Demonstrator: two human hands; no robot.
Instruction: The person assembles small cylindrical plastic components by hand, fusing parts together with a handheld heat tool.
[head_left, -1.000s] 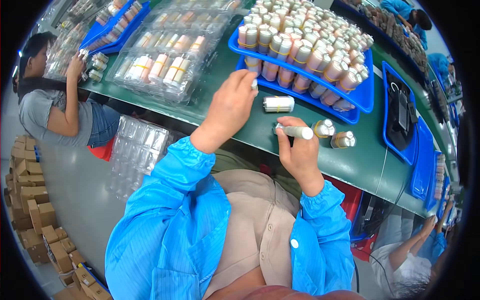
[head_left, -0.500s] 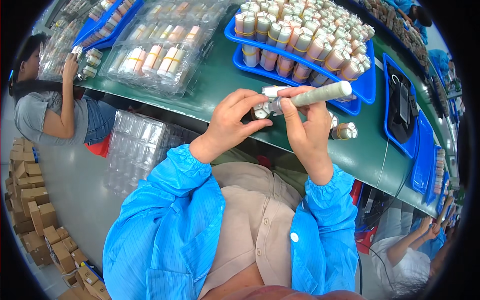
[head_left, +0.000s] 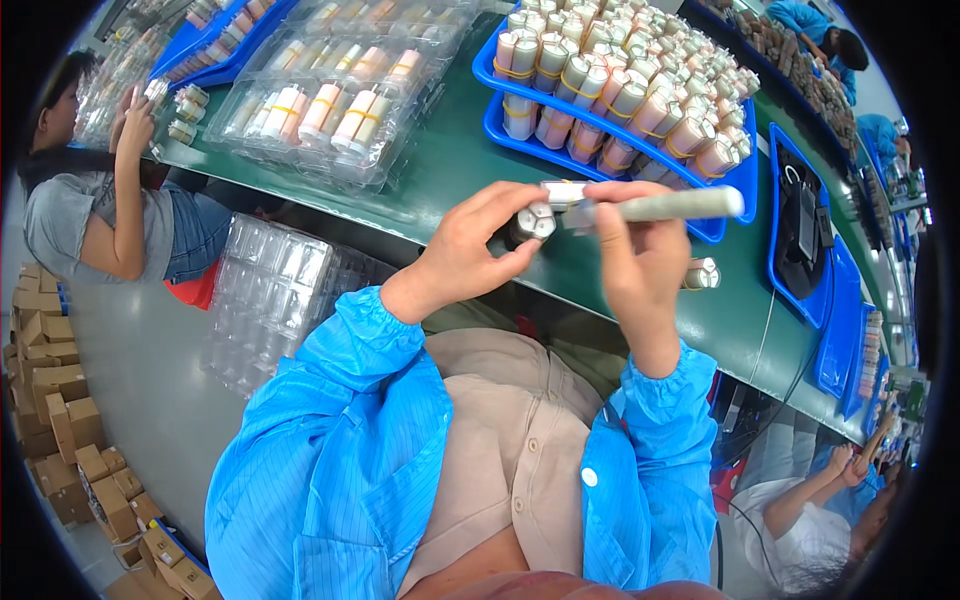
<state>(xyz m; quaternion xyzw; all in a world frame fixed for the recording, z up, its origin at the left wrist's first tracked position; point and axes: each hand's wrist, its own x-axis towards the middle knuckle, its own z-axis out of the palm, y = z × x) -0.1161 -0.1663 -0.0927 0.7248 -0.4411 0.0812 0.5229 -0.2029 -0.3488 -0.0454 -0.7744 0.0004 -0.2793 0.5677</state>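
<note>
My left hand (head_left: 470, 245) is curled round a bundle of pale cylinders (head_left: 536, 221), its round end facing up near the table's front edge. In my right hand (head_left: 645, 260) is a tool with a thick, pale green handle (head_left: 690, 204). The handle lies nearly level, pointing right. Its blurred, metallic-looking tip is beside the bundle, with a small gap between them; I cannot make out its exact shape. Just beyond the fingers rests another pale bundle (head_left: 563, 192). A banded bundle (head_left: 703, 273) lies on the table to the right of my right hand.
Stacked blue trays (head_left: 640, 128) full of banded bundles stand at the back. Clear plastic trays (head_left: 375, 172) with bundles are at the left. A blue tray (head_left: 812, 302) holds dark items at the right. A co-worker (head_left: 100, 210) sits far left, near cartons (head_left: 75, 380) on the floor.
My right hand has moved right, drawing the tool back from the bundle's end. Its handle has swung flatter. The left hand stays on the bundle, whose end now shows more.
</note>
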